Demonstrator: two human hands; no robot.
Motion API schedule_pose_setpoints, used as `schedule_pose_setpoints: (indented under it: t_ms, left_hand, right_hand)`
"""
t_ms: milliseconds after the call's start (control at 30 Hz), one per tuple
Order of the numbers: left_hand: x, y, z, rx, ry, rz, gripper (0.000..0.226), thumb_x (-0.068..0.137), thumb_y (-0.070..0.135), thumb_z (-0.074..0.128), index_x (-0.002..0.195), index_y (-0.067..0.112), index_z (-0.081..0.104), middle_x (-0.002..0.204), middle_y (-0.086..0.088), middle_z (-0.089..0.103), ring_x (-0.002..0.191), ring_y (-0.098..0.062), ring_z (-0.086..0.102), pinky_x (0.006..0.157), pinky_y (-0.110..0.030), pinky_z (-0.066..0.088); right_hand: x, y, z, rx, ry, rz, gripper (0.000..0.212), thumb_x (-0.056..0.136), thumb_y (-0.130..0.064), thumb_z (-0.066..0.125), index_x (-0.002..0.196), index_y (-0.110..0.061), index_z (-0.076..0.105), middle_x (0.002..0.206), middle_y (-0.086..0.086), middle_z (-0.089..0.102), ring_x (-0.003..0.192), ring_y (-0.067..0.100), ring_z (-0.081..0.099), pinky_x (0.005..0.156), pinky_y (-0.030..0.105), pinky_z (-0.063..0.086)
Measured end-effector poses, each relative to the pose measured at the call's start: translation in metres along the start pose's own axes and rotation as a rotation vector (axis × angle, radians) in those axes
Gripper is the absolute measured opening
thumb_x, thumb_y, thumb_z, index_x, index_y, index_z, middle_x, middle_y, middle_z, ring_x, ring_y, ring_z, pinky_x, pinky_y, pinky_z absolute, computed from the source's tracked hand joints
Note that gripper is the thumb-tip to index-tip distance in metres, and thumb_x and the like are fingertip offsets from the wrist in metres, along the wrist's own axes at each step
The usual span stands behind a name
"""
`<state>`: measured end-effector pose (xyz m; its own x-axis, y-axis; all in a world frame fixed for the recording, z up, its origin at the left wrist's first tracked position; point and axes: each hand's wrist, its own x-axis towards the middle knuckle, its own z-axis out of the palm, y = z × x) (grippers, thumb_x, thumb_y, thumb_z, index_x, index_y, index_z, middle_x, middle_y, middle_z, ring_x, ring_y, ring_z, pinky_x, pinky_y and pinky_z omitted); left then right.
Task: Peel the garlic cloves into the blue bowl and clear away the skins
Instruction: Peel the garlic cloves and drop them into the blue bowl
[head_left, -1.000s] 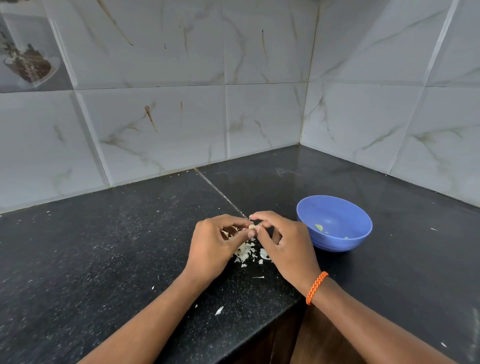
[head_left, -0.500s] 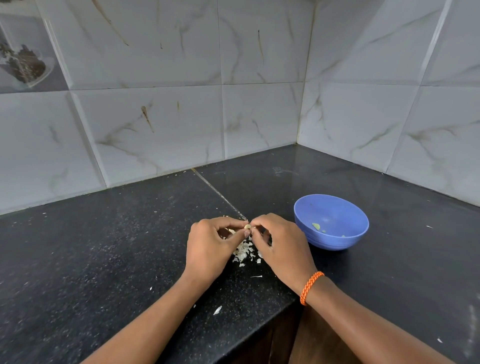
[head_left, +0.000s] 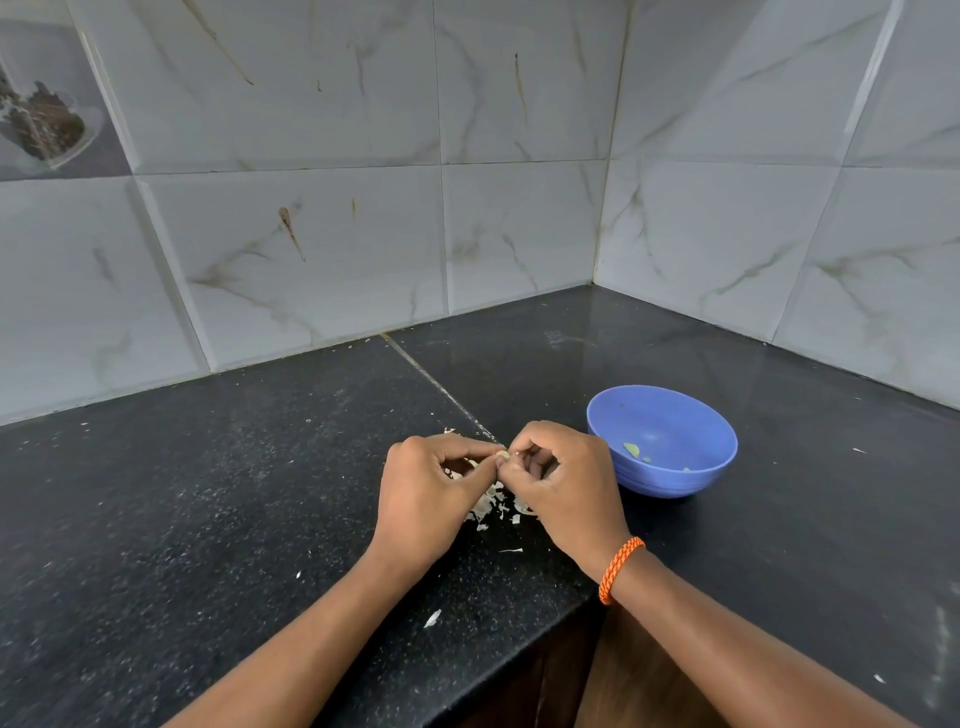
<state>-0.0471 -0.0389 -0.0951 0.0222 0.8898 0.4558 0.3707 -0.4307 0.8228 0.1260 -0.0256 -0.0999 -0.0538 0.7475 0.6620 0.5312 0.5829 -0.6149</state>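
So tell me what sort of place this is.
Most likely a home kitchen corner: dark stone counter against marbled wall tiles, with a bowl and garlic skins.

Both bare forearms rise from the bottom edge of the frame and converge just below its middle, the left forearm (head_left: 291, 649) slanting up from lower left and the right forearm (head_left: 737, 644) from lower right with an orange braided band (head_left: 619, 569) round its wrist. The left hand (head_left: 426, 493) and right hand (head_left: 566, 488) lie backs up with fingers curled inward. Their thumb and forefinger tips meet at centre frame, pinching a small pale garlic clove (head_left: 502, 455) between them.
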Motion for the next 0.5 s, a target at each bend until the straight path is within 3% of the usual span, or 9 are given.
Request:
schedule_pose_setpoints:
  t_ms: [133,333,500]
  left_hand:
    - [-0.0004,0.0021,-0.0006,-0.048,-0.003,-0.003,0.013,0.094,0.014,0.082,0.099,0.024,0.089,0.093,0.015,0.083,0.09,-0.006,0.08,0.085,-0.042,0.065]
    - [-0.0002,0.0022,0.0001,-0.092,-0.016,-0.025,0.013,0.096,0.013,0.081,0.099,0.023,0.089,0.094,0.011,0.084,0.092,-0.009,0.08,0.088,-0.046,0.065]
    - [0.0,0.0017,0.0,-0.146,-0.037,-0.028,0.016,0.099,0.012,0.078,0.099,0.024,0.089,0.092,0.007,0.084,0.088,-0.017,0.08,0.085,-0.046,0.065]
  right_hand:
    - [-0.0005,0.0009,0.001,0.083,0.001,0.049,0.023,0.084,-0.014,0.08,0.068,-0.017,0.064,0.06,-0.01,0.061,0.054,0.015,0.058,0.049,0.034,0.05]
    - [-0.0011,-0.0007,0.002,0.15,0.01,0.087,0.024,0.082,-0.021,0.077,0.065,-0.016,0.061,0.055,-0.004,0.058,0.051,0.019,0.054,0.048,0.036,0.046]
    - [-0.002,-0.001,0.0017,0.199,-0.01,0.106,0.025,0.085,-0.011,0.081,0.066,-0.012,0.064,0.056,-0.002,0.059,0.05,0.016,0.053,0.048,0.027,0.044]
